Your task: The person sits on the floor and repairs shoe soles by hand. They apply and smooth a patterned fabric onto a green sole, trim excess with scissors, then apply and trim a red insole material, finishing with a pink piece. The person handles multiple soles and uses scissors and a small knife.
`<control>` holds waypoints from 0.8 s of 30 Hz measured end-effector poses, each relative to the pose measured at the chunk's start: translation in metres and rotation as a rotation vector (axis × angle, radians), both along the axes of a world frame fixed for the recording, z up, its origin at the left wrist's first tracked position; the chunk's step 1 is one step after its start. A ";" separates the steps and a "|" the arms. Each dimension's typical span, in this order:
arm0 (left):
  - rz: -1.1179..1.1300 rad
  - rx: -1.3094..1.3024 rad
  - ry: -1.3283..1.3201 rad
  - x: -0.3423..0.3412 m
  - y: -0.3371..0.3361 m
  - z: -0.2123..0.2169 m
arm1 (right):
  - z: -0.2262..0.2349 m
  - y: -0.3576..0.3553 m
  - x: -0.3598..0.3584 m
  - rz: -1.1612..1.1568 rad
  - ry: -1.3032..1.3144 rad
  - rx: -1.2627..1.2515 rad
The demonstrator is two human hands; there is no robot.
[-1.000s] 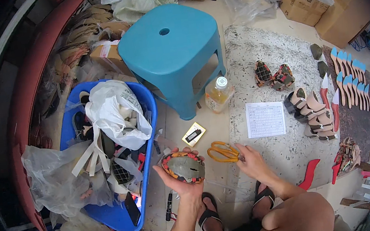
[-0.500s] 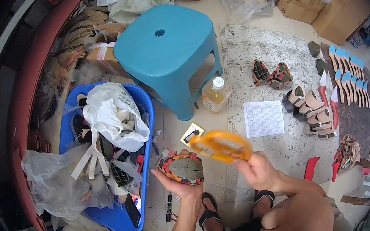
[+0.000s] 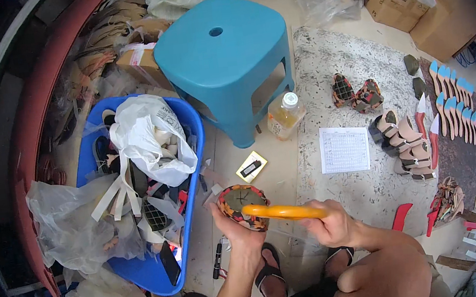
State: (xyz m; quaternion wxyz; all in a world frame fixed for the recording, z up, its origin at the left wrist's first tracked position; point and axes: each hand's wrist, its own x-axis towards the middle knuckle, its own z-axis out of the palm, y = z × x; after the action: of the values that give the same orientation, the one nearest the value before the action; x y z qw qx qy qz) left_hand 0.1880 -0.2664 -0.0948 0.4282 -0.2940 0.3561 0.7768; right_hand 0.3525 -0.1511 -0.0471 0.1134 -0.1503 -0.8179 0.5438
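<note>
Orange-handled scissors (image 3: 281, 211): gripped in the closed right hand (image 3: 332, 227), long axis running near level, tip end pointing toward the person's left, directly over the woven sandal piece (image 3: 243, 207). Blades not discernible.

Woven sandal piece, multicoloured braid round a dark sole: cupped from below in the left hand (image 3: 238, 236), fingers closed about its near edge. It lies just left of the right hand, touching or nearly touching the scissors; which, cannot be told.

Beyond the hands: small yellow card (image 3: 251, 167), clear bottle (image 3: 285, 115), teal stool (image 3: 223, 50). Left of the left hand: blue tub (image 3: 146, 272) of scraps.
</note>
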 end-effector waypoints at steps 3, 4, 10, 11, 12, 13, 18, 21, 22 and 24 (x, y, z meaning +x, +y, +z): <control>0.026 -0.046 0.007 -0.004 0.000 -0.004 | 0.000 0.007 -0.005 0.042 -0.077 0.044; 0.043 -0.072 -0.005 -0.004 -0.002 -0.007 | -0.001 0.008 -0.007 0.062 -0.138 0.074; -0.040 0.056 -0.112 -0.005 0.001 0.001 | -0.010 0.000 -0.007 0.026 -0.054 0.055; 0.043 0.002 -0.165 -0.004 0.006 0.005 | -0.015 -0.002 -0.005 -0.027 0.029 0.056; 0.023 0.048 -0.153 -0.006 0.007 0.006 | -0.020 -0.005 -0.001 -0.079 0.113 0.056; 0.003 0.082 -0.152 -0.005 0.005 0.004 | -0.024 -0.009 0.002 -0.133 0.184 0.045; 0.125 0.092 -0.208 -0.008 -0.003 -0.007 | -0.025 -0.010 -0.002 -0.066 0.033 0.025; -0.105 0.205 -0.102 -0.010 -0.008 0.000 | -0.034 -0.019 -0.003 -0.048 0.016 -0.039; -0.033 0.177 -0.117 -0.010 -0.006 -0.001 | -0.034 -0.017 -0.006 -0.017 -0.019 -0.050; 0.109 0.120 -0.148 -0.011 -0.002 -0.005 | -0.025 -0.016 -0.004 -0.073 0.018 -0.016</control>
State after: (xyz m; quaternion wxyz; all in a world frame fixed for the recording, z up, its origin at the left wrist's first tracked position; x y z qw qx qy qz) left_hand 0.1773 -0.2685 -0.0996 0.4273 -0.3434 0.2596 0.7950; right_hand 0.3490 -0.1675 -0.0718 0.1390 -0.1761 -0.8063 0.5473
